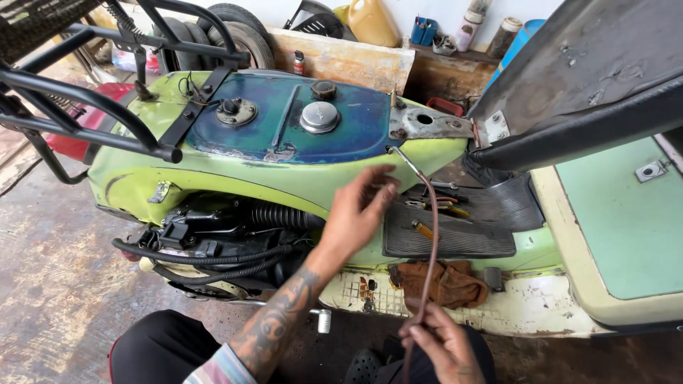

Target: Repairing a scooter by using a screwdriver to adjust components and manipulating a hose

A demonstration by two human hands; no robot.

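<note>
A green scooter (pixel 213 178) lies with its seat lifted, showing a blue-green tank (pixel 284 117) with a chrome cap (pixel 319 117). A thin brown hose (pixel 432 245) with a metal end near the tank's edge runs down in a curve to my right hand (pixel 441 348), which grips its lower part. My left hand (pixel 359 213), on a tattooed forearm, hovers beside the hose's upper end in front of the green side panel. Its fingers are spread and hold nothing.
Several hand tools (pixel 437 206) lie on the black ribbed floor mat (pixel 462 238), with a brown rag (pixel 448 283) below it. The raised black seat (pixel 590 92) overhangs at right, and a black rack (pixel 92 107) at left. Tyres (pixel 245 32) and a yellow jug (pixel 371 23) stand behind.
</note>
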